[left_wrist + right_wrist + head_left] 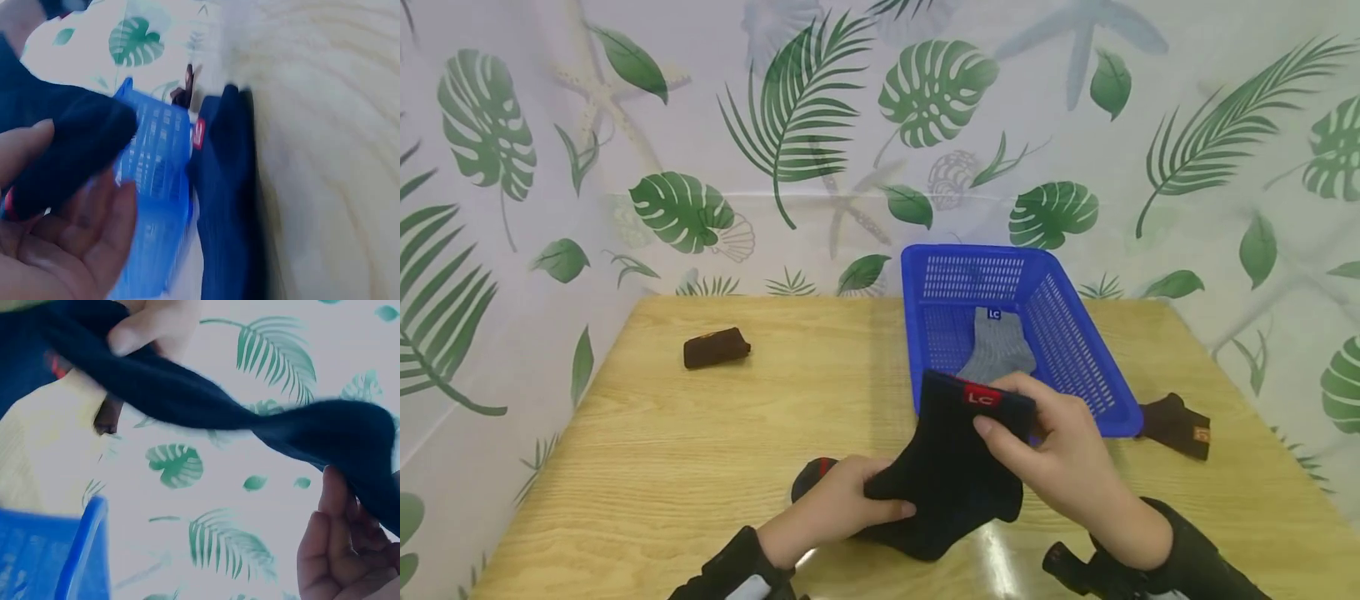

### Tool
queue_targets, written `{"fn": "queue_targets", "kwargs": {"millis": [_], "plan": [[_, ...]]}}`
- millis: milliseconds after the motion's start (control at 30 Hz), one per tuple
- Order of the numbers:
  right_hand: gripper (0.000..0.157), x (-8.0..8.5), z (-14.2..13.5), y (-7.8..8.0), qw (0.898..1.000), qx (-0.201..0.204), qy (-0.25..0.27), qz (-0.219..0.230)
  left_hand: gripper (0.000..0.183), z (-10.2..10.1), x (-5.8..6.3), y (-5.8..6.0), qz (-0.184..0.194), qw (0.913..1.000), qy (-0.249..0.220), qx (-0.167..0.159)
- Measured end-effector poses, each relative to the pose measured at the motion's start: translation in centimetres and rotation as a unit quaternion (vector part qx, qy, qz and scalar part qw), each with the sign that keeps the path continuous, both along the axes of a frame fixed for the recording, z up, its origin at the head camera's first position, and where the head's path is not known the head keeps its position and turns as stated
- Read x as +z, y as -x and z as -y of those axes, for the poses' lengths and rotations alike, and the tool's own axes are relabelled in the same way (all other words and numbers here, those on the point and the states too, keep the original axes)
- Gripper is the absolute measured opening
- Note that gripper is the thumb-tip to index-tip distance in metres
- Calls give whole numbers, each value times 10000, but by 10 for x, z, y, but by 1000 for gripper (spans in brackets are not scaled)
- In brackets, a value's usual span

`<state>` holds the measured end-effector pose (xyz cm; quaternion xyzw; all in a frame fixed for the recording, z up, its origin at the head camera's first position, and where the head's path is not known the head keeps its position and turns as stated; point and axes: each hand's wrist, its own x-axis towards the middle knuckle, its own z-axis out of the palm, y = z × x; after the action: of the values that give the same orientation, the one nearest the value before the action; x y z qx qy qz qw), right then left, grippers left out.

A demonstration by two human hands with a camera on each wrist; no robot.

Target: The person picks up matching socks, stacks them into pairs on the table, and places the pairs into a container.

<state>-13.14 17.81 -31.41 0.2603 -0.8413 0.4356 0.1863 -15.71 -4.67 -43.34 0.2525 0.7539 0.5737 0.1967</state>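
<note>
A black sock (958, 454) with a red LC label at its cuff is stretched between my two hands in the head view. My right hand (1060, 450) pinches the cuff beside the label, thumb on the near side. My left hand (842, 504) grips the toe end, thumb in front. In the right wrist view, the fabric looks twisted midway between the hands. Another dark sock (228, 181) with a red label lies on the table in the left wrist view. Behind my left hand is a dark item with a red stripe (811, 477), partly hidden.
Beyond my right hand stands a blue basket (1093, 350) with a grey sock (1000, 346) inside. A brown sock (1176, 427) lies against its right side. On the far left of the wooden table (625, 467) rests a rolled brown bundle (717, 347). Leaf-patterned cloth (820, 225) hangs behind.
</note>
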Motion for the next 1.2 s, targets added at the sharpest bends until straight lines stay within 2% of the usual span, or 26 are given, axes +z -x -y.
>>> {"fn": "queue_targets", "kwargs": {"millis": [133, 233, 300, 367, 467, 533, 600, 700, 767, 833, 1033, 1200], "plan": [[22, -3, -20, 2, 9973, -428, -102, 589, 27, 26, -2, 3, 206, 9992, 47, 347], [15, -11, -32, 3, 9897, -219, -155, 1404, 39, 46, -2, 4, 586, 9958, 64, 705], [13, -20, -39, 4, 9792, 9, -263, 2012, 49, 56, -1, 5, 716, 9922, 205, 995], [17, -32, -45, 5, 9643, 279, -349, 2610, 49, 63, -2, 6, 704, 9893, 429, 1207], [21, -55, -51, 9, 9412, 545, -564, 3285, 39, 68, -6, 8, 609, 9883, 645, 1243], [21, -70, -53, 12, 9310, 604, -711, 3529, 38, 68, -10, 9, 483, 9871, 875, 1250], [18, -84, -54, 16, 9276, 661, -881, 3569, 37, 67, -14, 11, 362, 9849, 1126, 1261], [13, -101, -53, 22, 9298, 601, -1140, 3449, 33, 65, -17, 13, 85, 9797, 1525, 1300], [11, -109, -51, 25, 9320, 533, -1277, 3349, 23, 65, -19, 15, -30, 9783, 1659, 1239], [11, -116, -50, 29, 9298, 430, -1374, 3386, 17, 65, -21, 16, -142, 9760, 1816, 1195], [14, -129, -50, 35, 9255, 397, -1736, 3344, 13, 63, -25, 17, -245, 9677, 2274, 1062], [16, -130, -49, 36, 9228, 388, -1952, 3299, 14, 63, -25, 16, -249, 9634, 2471, 1011]]}}
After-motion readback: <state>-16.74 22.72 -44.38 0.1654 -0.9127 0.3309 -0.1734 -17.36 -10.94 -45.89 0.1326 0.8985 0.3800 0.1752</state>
